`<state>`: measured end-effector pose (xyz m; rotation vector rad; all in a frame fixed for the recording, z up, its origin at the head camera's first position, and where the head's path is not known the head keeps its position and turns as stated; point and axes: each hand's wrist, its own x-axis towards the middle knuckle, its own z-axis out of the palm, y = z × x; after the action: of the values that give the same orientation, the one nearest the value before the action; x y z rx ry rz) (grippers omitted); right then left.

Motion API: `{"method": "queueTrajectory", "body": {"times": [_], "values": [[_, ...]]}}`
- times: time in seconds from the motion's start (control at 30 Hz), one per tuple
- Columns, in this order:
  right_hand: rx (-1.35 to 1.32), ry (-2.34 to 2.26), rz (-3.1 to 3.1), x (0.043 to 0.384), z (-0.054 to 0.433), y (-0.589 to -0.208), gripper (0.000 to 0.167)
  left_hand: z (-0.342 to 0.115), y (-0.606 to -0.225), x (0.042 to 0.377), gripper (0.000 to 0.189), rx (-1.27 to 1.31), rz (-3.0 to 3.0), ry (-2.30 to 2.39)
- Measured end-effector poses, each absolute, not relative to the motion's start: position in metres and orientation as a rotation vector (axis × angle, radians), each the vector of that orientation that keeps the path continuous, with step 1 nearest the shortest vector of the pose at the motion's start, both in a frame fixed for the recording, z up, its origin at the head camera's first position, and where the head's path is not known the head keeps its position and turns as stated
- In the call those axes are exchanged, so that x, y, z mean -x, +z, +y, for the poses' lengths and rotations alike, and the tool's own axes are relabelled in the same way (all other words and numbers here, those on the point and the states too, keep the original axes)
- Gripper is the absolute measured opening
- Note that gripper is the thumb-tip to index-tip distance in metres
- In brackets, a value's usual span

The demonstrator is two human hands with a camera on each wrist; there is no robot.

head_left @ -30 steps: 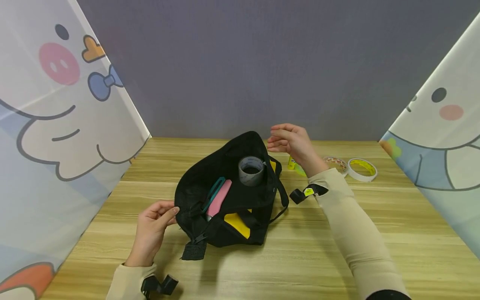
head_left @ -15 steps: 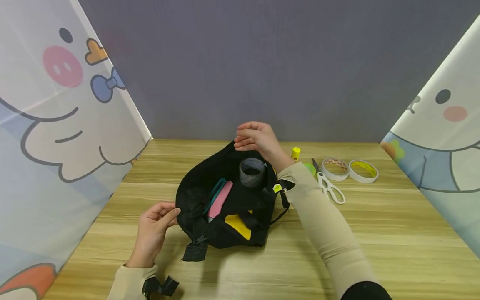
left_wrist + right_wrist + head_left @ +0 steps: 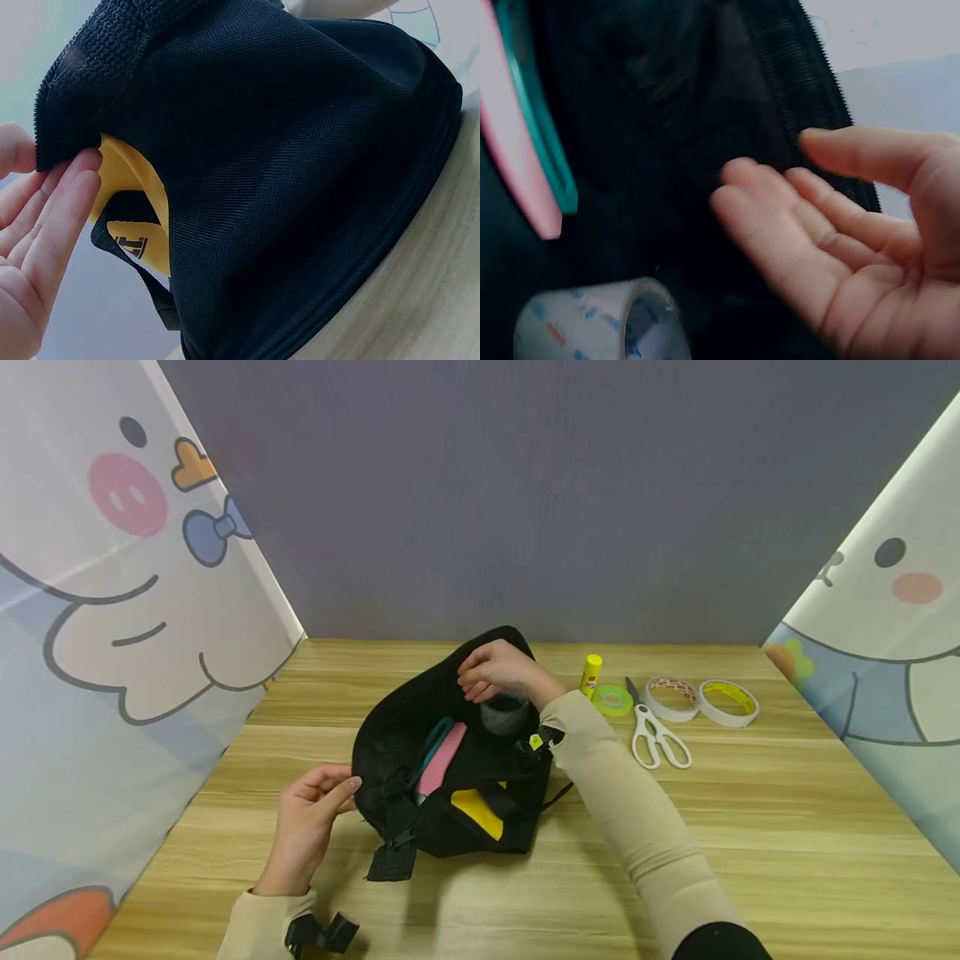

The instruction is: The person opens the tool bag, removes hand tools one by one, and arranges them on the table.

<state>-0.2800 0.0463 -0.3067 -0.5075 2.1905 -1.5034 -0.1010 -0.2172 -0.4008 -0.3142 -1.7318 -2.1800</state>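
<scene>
Black bag, mid-frame, pinched by left hand; right hand loose, empty, near tape. I judge reaching-in step; next move calls for steady left pinch.

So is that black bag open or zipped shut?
The bag is open: it gapes in the head view, showing a pink item and tape roll inside.

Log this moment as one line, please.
Left hand: pinching bag edge | Right hand: at bag opening, holding nothing | In bag: tape roll, pink tool, teal tool | On table: glue stick, scissors, green roll, two white rolls
</scene>
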Motion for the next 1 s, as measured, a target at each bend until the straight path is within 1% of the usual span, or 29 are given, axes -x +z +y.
{"method": "queueTrajectory", "body": {"times": [0.3,0.4,0.5,0.6,0.8,0.93,0.97,1.0], "values": [[0.514,-0.728,2.649,0.282,0.041,-0.313,0.028,-0.218,-0.401,0.1,0.035,0.294,-1.724,-2.188],[0.544,-0.568,2.686,0.281,0.041,-0.314,0.03,-0.219,-0.401,0.1,0.034,0.297,-1.727,-2.188],[0.561,-0.58,2.646,0.281,0.041,-0.316,0.033,-0.218,-0.4,0.101,0.034,0.296,-1.725,-2.192],[0.563,-0.697,2.544,0.28,0.042,-0.318,0.031,-0.219,-0.4,0.1,0.034,0.295,-1.721,-2.197],[0.583,-0.83,2.402,0.28,0.042,-0.322,0.018,-0.219,-0.399,0.1,0.034,0.295,-1.717,-2.206],[0.585,-0.776,2.452,0.279,0.039,-0.325,0.002,-0.219,-0.399,0.101,0.035,0.31,-1.709,-2.209],[0.584,-0.749,2.466,0.278,0.038,-0.326,0.003,-0.219,-0.399,0.101,0.035,0.315,-1.707,-2.21],[0.587,-0.722,2.478,0.278,0.037,-0.327,0.008,-0.219,-0.399,0.101,0.035,0.32,-1.705,-2.211]]}}
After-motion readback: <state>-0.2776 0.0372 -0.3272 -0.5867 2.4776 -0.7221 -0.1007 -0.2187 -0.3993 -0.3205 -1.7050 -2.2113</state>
